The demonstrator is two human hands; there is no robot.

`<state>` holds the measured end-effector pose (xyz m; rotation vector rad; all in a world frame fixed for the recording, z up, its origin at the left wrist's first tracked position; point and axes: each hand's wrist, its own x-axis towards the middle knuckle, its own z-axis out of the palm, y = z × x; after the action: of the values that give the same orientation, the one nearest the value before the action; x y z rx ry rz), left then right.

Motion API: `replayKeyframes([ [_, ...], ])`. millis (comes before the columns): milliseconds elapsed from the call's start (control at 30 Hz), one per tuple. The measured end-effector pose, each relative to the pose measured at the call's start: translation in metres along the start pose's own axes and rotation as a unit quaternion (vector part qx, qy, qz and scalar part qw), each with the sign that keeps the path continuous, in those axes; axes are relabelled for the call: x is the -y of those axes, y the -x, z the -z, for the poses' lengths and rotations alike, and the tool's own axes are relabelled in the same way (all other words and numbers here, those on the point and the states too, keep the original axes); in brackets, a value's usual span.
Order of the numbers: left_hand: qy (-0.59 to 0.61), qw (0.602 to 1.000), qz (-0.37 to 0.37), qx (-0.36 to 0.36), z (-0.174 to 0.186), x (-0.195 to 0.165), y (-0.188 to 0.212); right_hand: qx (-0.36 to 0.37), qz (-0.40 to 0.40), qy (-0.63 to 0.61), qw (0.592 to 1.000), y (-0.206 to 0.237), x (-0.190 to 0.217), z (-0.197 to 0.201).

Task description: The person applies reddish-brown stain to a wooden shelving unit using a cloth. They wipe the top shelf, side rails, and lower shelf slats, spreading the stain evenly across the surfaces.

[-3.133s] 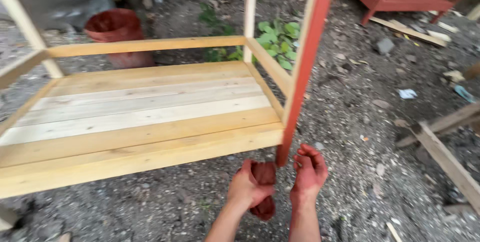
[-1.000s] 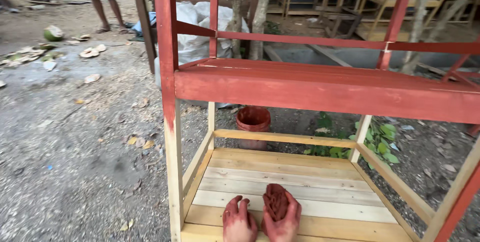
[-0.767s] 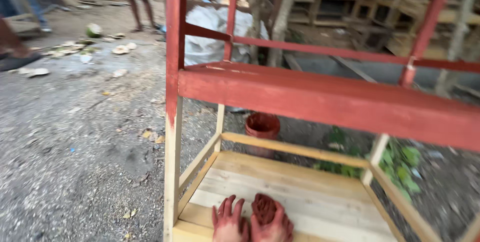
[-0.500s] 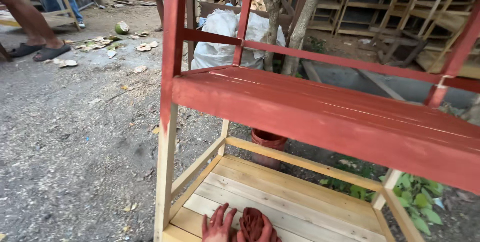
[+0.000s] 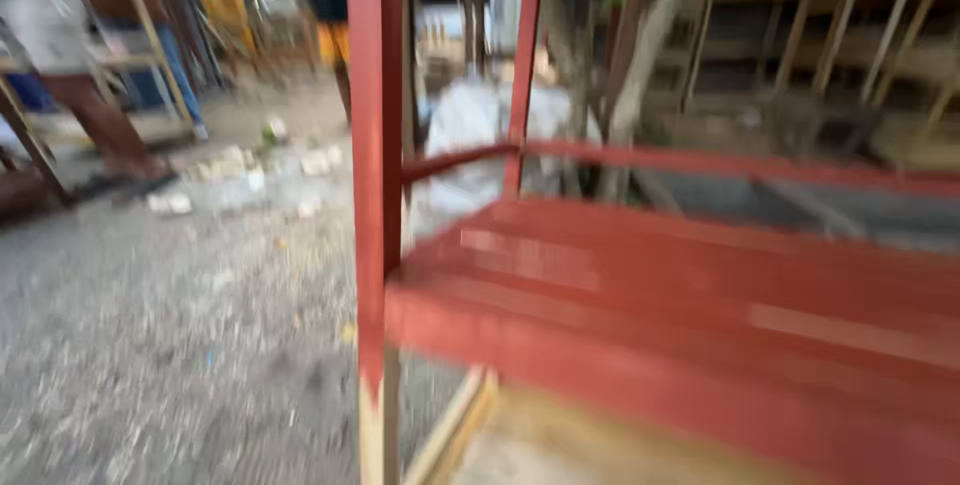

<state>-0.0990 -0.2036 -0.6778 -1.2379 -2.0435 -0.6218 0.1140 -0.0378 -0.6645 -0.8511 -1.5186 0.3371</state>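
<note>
Red-painted wooden shelf, red corner post, white sack behind, blurred

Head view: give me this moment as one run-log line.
hands: none in view | nearest: red-painted shelf | front post red above, bare wood at the foot | ground: gravel | background: a person's legs | image: motion-blurred

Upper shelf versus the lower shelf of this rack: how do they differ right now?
The upper shelf is painted red across its boards; the lower shelf is bare pale wood. The upper shelf fills the picture's middle, while only a strip of the lower shelf shows beneath it. Both join the same corner post, and both are blurred.
</note>
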Motion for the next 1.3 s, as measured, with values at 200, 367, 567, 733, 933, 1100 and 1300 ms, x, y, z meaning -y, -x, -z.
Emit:
replayKeyframes([
  [200, 0.006, 1.0, -0.006, -0.019, -0.049, -0.04, 0.077, -0.092, 0.206, -0.021, 0.974, -0.1, 0.064, 0.087],
  [367, 0.002, 0.998, -0.008, -0.056, -0.044, -0.046, 0.07, -0.008, 0.263, -0.026, 0.964, -0.053, 0.134, 0.055],
  [567, 0.018, 0.995, -0.012, -0.101, -0.017, -0.047, 0.058, -0.084, 0.18, -0.049, 0.979, -0.033, 0.133, 0.0],
  [733, 0.182, 0.979, 0.056, -0.079, 0.03, -0.053, 0.023, -0.067, 0.153, -0.069, 0.983, -0.046, 0.144, -0.003],
  [933, 0.15, 0.961, -0.023, -0.232, 0.088, -0.028, -0.103, -0.059, 0.147, -0.073, 0.985, -0.047, 0.166, 0.001],
  [1100, 0.128, 0.961, -0.06, -0.236, 0.12, 0.001, -0.148, -0.084, 0.171, -0.051, 0.98, -0.042, 0.194, -0.009],
  [1300, 0.144, 0.971, -0.088, -0.167, 0.137, 0.024, -0.177, -0.09, 0.199, 0.009, 0.976, -0.05, 0.24, -0.038],
])
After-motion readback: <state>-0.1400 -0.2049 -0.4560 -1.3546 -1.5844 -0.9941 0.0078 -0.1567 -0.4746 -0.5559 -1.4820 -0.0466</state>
